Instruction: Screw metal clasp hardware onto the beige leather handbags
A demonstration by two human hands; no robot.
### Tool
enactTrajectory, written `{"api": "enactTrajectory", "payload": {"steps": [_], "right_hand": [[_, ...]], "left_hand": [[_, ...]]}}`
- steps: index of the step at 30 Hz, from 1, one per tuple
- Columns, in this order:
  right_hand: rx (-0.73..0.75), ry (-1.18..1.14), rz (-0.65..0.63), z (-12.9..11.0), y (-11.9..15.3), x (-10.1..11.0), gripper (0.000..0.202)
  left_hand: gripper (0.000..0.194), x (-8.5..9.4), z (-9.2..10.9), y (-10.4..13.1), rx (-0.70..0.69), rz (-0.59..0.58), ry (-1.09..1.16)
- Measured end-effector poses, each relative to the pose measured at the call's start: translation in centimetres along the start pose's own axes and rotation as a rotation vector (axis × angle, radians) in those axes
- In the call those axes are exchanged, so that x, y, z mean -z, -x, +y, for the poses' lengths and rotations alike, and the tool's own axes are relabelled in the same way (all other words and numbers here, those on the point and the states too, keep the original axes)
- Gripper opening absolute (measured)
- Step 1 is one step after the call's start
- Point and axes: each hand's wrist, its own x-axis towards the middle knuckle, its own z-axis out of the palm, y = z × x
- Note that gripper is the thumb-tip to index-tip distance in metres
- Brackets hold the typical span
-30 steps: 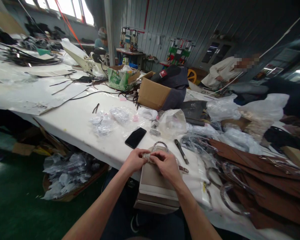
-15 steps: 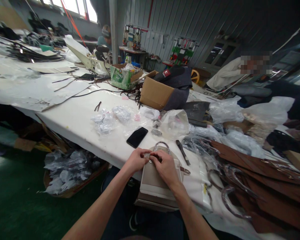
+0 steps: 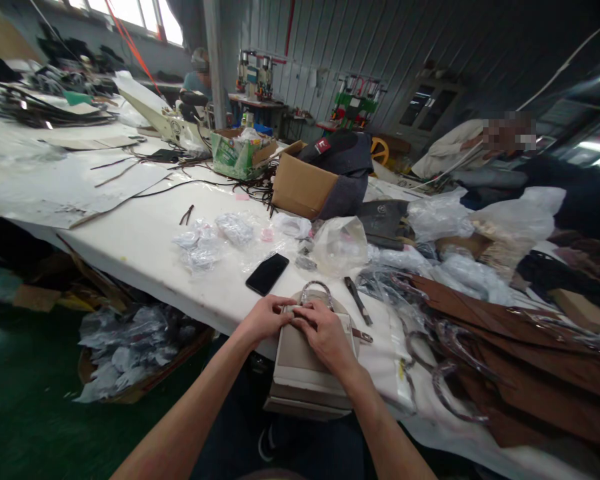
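A beige and cream handbag (image 3: 300, 353) sits at the table's front edge, close against my body. Its looped handle (image 3: 317, 285), which looks wrapped in clear plastic, stands up at the far side. At the top of the bag, my left hand (image 3: 266, 321) pinches at the upper left edge. My right hand (image 3: 324, 331) lies across the bag, thumb and fingers closed at the same spot, nearly touching the left fingertips. Whatever small part is between the fingers is hidden. A strap end with metal fittings (image 3: 363, 335) sticks out on the bag's right.
A black phone (image 3: 267, 274) and a dark flat tool (image 3: 357, 300) lie just beyond the bag. Brown bags (image 3: 520, 353) cover the right side. Farther back stand a cardboard box (image 3: 305, 187) and pliers (image 3: 187, 215). A box of plastic wrap (image 3: 135, 347) sits on the floor.
The view has shifted slightly, so everything sits a little farther left. My hands stay at the same place on the handbag, with the fingertips slightly rearranged.
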Motion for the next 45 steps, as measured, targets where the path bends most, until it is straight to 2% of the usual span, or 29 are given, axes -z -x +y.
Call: {"api": "enactTrajectory", "payload": {"steps": [3,6,8,11,17,21,25,27,30,32,33,35,37,40,43,45], "right_hand": [[0.061,-0.019,0.027,-0.2,0.6,2.1,0.028],[0.022,0.038,0.107,-0.3,2.4,4.4,0.022],[-0.036,0.143,0.03,-0.4,3.9,5.1,0.019],[-0.089,0.355,-0.102,-0.4,5.6,4.6,0.023],[-0.057,0.672,-0.175,-0.8,6.1,2.5,0.03],[-0.079,0.7,-0.183,-1.5,6.0,2.2,0.036],[-0.103,0.588,-0.194,-2.0,6.5,2.3,0.032],[-0.109,0.42,-0.143,-1.7,6.9,3.0,0.024],[-0.159,0.166,0.091,0.0,7.4,5.5,0.024],[-0.159,0.133,0.228,1.5,7.4,7.5,0.028],[-0.134,0.153,0.254,2.3,7.3,8.5,0.029],[-0.049,0.202,0.222,3.5,7.0,9.8,0.031],[0.032,0.251,0.12,4.3,6.5,10.3,0.029],[0.093,0.33,-0.024,4.9,5.7,10.0,0.032],[0.124,0.393,-0.055,5.6,5.1,9.4,0.021],[0.161,0.419,-0.06,6.1,5.0,9.3,0.016]], "left_hand": [[0.041,-0.3,0.1,-0.1,-0.025,0.079,-0.073],[0.041,-0.6,0.4,-0.2,-0.036,0.108,-0.13],[0.041,-0.7,0.7,-0.3,-0.033,0.104,-0.16],[0.041,-1.0,1.3,-0.6,-0.02,0.1,-0.206],[0.04,-1.1,1.8,-0.8,-0.039,0.102,-0.24],[0.037,-0.9,2.3,-0.6,-0.041,0.059,-0.248],[0.037,-0.7,3.1,-0.3,-0.04,0.048,-0.292],[0.039,-0.5,3.3,-0.3,-0.038,0.032,-0.3],[0.04,-0.4,3.4,-0.5,-0.025,0.007,-0.303],[0.039,-0.4,3.5,-0.7,-0.022,-0.016,-0.31],[0.038,-0.4,3.6,-0.7,-0.021,-0.032,-0.313],[0.038,-0.4,3.9,-0.9,-0.01,-0.058,-0.316],[0.041,-0.3,4.3,-1.0,0.026,-0.079,-0.34],[0.05,0.2,4.9,-1.3,0.089,-0.158,-0.379],[0.055,0.8,5.7,-1.5,0.082,-0.271,-0.419],[0.055,0.8,6.3,-1.7,0.019,-0.216,-0.533]]}}
